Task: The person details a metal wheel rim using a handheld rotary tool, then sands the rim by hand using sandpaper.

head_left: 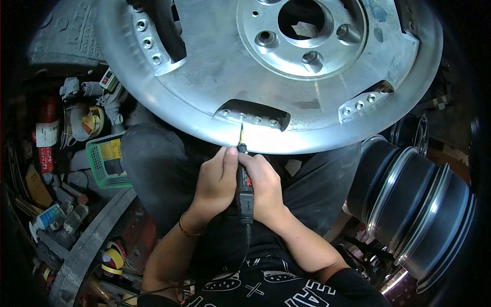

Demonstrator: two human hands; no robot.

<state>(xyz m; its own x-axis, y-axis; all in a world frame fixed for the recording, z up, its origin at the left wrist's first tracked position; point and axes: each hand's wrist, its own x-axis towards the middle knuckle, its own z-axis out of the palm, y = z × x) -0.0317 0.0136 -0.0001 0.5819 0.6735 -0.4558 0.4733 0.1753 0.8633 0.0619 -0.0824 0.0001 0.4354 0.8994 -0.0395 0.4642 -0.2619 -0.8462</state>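
Both my hands are wrapped round a black corded rotary tool (245,197), its cord trailing down toward my lap. My left hand (217,176) grips it from the left, thumb near the nose. From the right, my right hand (263,184) closes on the same body. A thin yellowish bit (242,135) points away from me, its tip right at a row of small holes in a cut-out of the big silver wheel disc (204,94). The disc lies tilted in front of me over my knees, with a large centre bore and several bolt holes.
Several dark wheel rims (404,204) with shiny lips lean at the right. At the left are a green plastic basket (92,161), a metal beam (89,250), clear bottles (76,217), a round container (84,123) and yellow tape rolls (112,259).
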